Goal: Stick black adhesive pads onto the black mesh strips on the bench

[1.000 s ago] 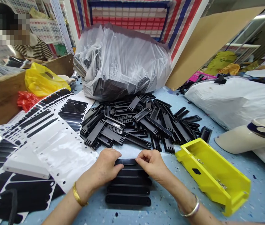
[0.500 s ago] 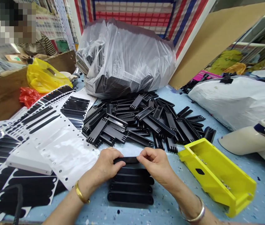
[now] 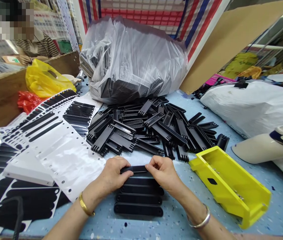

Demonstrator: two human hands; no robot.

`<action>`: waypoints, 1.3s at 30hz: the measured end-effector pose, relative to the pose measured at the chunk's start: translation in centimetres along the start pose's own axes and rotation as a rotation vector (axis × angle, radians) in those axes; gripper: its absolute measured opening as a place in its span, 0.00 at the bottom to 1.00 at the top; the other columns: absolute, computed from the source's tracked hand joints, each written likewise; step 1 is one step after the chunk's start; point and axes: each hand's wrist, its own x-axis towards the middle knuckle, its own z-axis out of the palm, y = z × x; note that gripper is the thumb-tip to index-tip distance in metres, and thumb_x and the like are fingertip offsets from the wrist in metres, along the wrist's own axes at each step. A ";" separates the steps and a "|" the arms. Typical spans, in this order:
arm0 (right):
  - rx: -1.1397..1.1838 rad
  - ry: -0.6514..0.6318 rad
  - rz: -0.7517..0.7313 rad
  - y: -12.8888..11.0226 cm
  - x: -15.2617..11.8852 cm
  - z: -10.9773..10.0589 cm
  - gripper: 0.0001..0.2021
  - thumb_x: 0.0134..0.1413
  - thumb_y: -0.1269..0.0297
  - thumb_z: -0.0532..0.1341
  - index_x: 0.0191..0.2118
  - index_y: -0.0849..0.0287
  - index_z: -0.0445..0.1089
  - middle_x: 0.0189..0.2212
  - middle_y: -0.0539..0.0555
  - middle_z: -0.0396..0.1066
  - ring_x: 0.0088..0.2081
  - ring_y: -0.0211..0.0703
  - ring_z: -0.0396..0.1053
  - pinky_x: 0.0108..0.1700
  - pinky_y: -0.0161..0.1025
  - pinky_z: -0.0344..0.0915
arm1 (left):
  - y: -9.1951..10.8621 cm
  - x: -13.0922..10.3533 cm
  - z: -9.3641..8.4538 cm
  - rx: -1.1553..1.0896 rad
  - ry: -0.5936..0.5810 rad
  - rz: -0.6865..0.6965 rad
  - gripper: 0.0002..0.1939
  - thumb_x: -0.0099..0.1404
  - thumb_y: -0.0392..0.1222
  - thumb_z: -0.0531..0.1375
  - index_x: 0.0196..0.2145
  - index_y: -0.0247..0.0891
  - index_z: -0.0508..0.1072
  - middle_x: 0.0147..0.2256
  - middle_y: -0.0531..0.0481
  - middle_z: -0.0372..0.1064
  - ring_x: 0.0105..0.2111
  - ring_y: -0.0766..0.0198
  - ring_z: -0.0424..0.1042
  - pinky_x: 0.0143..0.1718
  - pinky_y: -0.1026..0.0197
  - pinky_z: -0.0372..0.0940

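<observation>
The left hand (image 3: 115, 171) is pinching the left end of a black strip (image 3: 138, 169), thumb in front, and the right hand (image 3: 161, 168) is closing thumb and fingertips on the right end. That strip is sitting level between them, just beyond four black bars (image 3: 138, 210) lying side by side on the blue speckled table (image 3: 101, 223). Past the hands, a heap of black parts (image 3: 123, 141) is spreading out before a bulging plastic bag (image 3: 136, 60). Over on the right, a yellow bin (image 3: 226, 193) is holding small metal pieces (image 3: 239, 195); its side is showing a dark diamond shape, label or hole, I cannot tell. Farther back, a co-worker in a striped top (image 3: 48, 46) is sitting near a card (image 3: 12, 59) bearing a green mark, too small to read.
</observation>
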 end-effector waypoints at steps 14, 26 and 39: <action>-0.108 -0.018 0.056 -0.7 0.5 -0.1 0.11 0.36 0.57 0.56 0.13 0.54 0.57 0.12 0.47 0.57 0.19 0.37 0.54 0.23 0.35 0.48 | -0.6 0.1 0.3 -0.020 -0.004 0.004 0.02 0.55 0.34 0.66 0.29 0.35 0.79 0.28 0.48 0.75 0.32 0.60 0.72 0.35 0.62 0.61; -0.053 -0.014 0.038 -0.5 0.4 -0.1 0.12 0.35 0.56 0.57 0.13 0.55 0.58 0.12 0.46 0.54 0.18 0.35 0.52 0.21 0.35 0.47 | -0.7 0.1 0.3 -0.022 -0.008 0.005 0.03 0.55 0.34 0.66 0.30 0.35 0.79 0.28 0.48 0.75 0.32 0.60 0.72 0.36 0.61 0.62; 0.086 -0.088 0.143 0.5 0.8 -0.5 0.11 0.34 0.55 0.61 0.15 0.56 0.63 0.11 0.47 0.59 0.16 0.36 0.57 0.19 0.35 0.50 | -0.5 0.1 0.2 -0.024 -0.005 0.001 0.03 0.55 0.34 0.66 0.30 0.36 0.80 0.28 0.48 0.76 0.32 0.60 0.73 0.35 0.61 0.62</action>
